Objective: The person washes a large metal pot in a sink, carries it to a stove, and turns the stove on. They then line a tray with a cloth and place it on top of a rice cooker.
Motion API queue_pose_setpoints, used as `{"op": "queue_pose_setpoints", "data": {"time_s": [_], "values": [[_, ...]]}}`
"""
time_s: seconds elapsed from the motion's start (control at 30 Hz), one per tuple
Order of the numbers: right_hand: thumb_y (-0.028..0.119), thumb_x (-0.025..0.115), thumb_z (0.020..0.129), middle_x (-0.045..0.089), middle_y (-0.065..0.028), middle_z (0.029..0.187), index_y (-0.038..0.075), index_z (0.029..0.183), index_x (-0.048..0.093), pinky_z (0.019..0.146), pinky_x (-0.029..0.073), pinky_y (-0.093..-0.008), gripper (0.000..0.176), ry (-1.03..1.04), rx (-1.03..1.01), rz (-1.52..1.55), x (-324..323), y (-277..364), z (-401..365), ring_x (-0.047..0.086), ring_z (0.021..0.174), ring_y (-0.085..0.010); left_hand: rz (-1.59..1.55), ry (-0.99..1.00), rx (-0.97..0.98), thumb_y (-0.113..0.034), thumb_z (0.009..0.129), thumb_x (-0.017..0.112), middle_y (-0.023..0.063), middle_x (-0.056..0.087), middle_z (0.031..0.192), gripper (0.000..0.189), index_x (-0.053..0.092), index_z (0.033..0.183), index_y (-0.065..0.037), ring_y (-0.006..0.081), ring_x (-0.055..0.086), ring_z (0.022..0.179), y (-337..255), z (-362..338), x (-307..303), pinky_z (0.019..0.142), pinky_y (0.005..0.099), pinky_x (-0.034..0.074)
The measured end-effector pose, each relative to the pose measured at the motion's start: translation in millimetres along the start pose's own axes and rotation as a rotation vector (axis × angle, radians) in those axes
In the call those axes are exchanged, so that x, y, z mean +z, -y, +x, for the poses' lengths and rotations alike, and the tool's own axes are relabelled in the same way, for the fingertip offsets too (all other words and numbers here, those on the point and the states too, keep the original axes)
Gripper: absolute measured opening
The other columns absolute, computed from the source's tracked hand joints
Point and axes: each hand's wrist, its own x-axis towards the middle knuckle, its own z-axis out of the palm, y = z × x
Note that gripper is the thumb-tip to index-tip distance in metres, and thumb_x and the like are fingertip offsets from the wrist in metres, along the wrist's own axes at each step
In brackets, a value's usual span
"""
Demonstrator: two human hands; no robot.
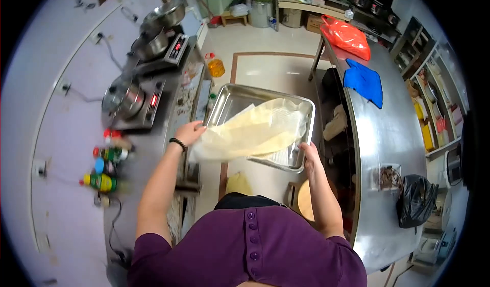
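Note:
A rectangular metal tray (232, 95) is held out in front of my body, tilted, above the floor between two counters. Thin pale-yellow sheets (255, 129) lie loosely in it and hang over its left front side, blurred there. My left hand (190, 133), wearing a dark band at the wrist, closes at the tray's left edge beside the overhanging sheet; its fingertips are partly hidden. At the right front corner, my right hand (310, 155) grips the rim.
Pots stand on lit induction cookers (153, 101) on the left counter, near several bottles (104, 182). On the right metal table (388, 134) lie a red bag (347, 37), a blue cloth (363, 80) and a black bag (417, 200). An oil jug (216, 67) and a round stool (305, 200) stand below.

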Motion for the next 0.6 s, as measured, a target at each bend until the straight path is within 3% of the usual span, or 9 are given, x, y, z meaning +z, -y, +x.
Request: {"op": "queue_pose_setpoints", "data": {"time_s": [0.03,0.13,0.2,0.27,0.4,0.47,0.53,0.57,0.6], "values": [[0.001,0.047,0.067,0.052,-0.0058,0.069,0.002,0.09,0.051,0.053,0.045,-0.0291,0.024,-0.016,-0.033,-0.006,12.7,8.6,19.2,0.051,0.058,-0.0161,0.005,0.005,0.027,-0.029,0.083,0.047,0.009,0.062,0.089,0.037,0.049,0.116,-0.014,0.0222,0.058,0.082,-5.2,42.9,-11.1,0.071,0.0329,0.044],[-0.001,0.048,0.065,0.053,-0.0039,0.07,0.003,0.088,0.054,0.052,0.042,-0.0258,0.024,-0.078,-0.141,-0.008,43.3,36.0,76.1,0.05,0.058,-0.0136,0.286,-0.158,0.236,-0.032,0.078,0.05,0.008,0.061,0.09,0.026,0.061,0.095,-0.016,0.0294,0.056,0.083,-34.7,164.6,-14.8,0.073,0.0369,0.045],[-0.002,0.049,0.065,0.054,-0.0033,0.07,0.003,0.089,0.054,0.052,0.042,-0.025,0.024,-0.102,-0.108,0.006,64.7,66.8,97.2,0.049,0.058,-0.0124,0.059,-0.049,0.208,-0.033,0.076,0.056,0.0105,0.061,0.088,0.031,0.061,0.094,-0.008,0.0273,0.058,0.081,-59.6,239.8,-7.2,0.071,0.0347,0.045],[-0.002,0.048,0.066,0.054,-0.0031,0.071,0.002,0.089,0.054,0.052,0.042,-0.0245,0.024,-0.1,-0.106,0.05,84.7,102.5,127.0,0.049,0.058,-0.012,-0.074,-0.073,0.198,-0.03,0.072,0.061,0.0111,0.062,0.08,0.026,0.062,0.084,-0.006,0.0258,0.058,0.076,-87.2,311.3,1.6,0.068,0.0338,0.046],[-0.003,0.048,0.066,0.055,-0.0032,0.071,0.002,0.089,0.054,0.054,0.042,-0.0233,0.025,-0.113,-0.152,0.092,102.2,153.2,226.3,0.05,0.06,-0.0112,0.059,0.163,0.343,-0.022,0.07,0.06,0.011,0.061,0.071,0.021,0.057,0.081,-0.004,0.0242,0.059,0.07,-122.7,470.0,6.2,0.063,0.0322,0.046],[-0.003,0.048,0.066,0.055,-0.003,0.072,0.002,0.091,0.055,0.054,0.042,-0.0232,0.026,-0.115,-0.18,0.133,109.2,177.8,277.6,0.051,0.061,-0.0109,-0.08,-0.044,0.44,-0.018,0.07,0.057,0.0092,0.059,0.066,0.016,0.055,0.078,-0.004,0.02,0.058,0.063,-135.1,539.7,-11.9,0.058,0.0325,0.046],[-0.003,0.048,0.065,0.055,-0.0028,0.072,0.002,0.092,0.055,0.054,0.042,-0.0233,0.028,-0.194,-0.258,0.035,118.1,215.3,338.7,0.051,0.06,-0.0109,-0.49,-0.049,0.15,-0.016,0.077,0.053,0.0048,0.054,0.056,0.012,0.048,0.078,-0.005,0.0116,0.051,0.044,-169.4,597.6,-69.6,0.043,0.0272,0.042],[-0.004,0.049,0.064,0.055,-0.0034,0.072,0.001,0.091,0.056,0.053,0.042,-0.0238,0.028,-0.183,-0.183,0.092,126.4,237.9,360.2,0.05,0.059,-0.0116,-0.517,-0.051,0.101,-0.017,0.081,0.051,0.0054,0.055,0.057,0.014,0.046,0.084,-0.005,0.0115,0.049,0.04,-173.9,640.6,-88.6,0.04,0.0261,0.041],[-0.004,0.049,0.063,0.055,-0.0041,0.071,0.001,0.09,0.056,0.052,0.042,-0.0241,0.028,-0.146,-0.119,0.146,134.5,261.9,379.1,0.051,0.058,-0.0123,-0.486,-0.086,0.1,-0.017,0.079,0.052,0.0068,0.057,0.06,0.016,0.047,0.086,-0.004,0.0159,0.053,0.046,-178.2,678.6,-105.8,0.045,0.0284,0.043]]}}
